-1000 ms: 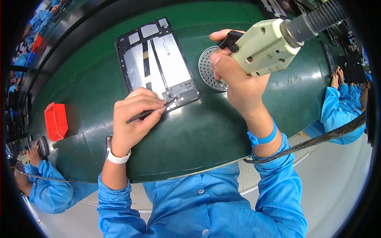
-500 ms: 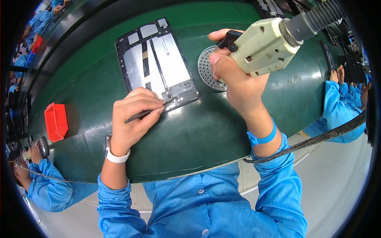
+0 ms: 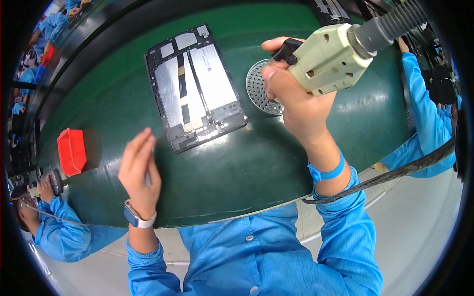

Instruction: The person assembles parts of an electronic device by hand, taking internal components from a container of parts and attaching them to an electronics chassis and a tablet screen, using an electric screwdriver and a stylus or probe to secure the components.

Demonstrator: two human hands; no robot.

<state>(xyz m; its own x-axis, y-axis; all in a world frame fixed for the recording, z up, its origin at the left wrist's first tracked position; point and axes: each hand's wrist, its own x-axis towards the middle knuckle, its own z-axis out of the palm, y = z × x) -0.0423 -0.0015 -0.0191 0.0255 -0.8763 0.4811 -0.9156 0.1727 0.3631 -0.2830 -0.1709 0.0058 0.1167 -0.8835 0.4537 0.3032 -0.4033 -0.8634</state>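
Note:
On the green bench lies a tablet (image 3: pixel 212 76) with its back off, showing silvery panels, dark strips and a black frame. Beside its lower left corner is my left hand (image 3: pixel 140 170), fingers stretched out and slightly blurred. A greyish bit shows between its thumb and fingers, too small to name. My right hand (image 3: pixel 301 98) is wrapped round a pale green electric screwdriver (image 3: pixel 331 56) with a black lever. The tool's tip is hidden behind that hand. Under and left of the hand sits a round metal dish (image 3: pixel 256 89) with a perforated top, partly covered.
A red bin (image 3: pixel 72 152) stands at the left of the bench (image 3: pixel 222 182). A dark cable (image 3: pixel 395 177) runs across my right forearm. Another opened device (image 3: pixel 333 11) lies at the far edge. Co-workers in blue sit left and right; one blue sleeve (image 3: pixel 419 98) reaches over the right side.
My left hand has drawn back left and down from the tablet, its fingers straightened. The thin black stick it held no longer shows. At right, a co-worker's arm has stretched farther forward.

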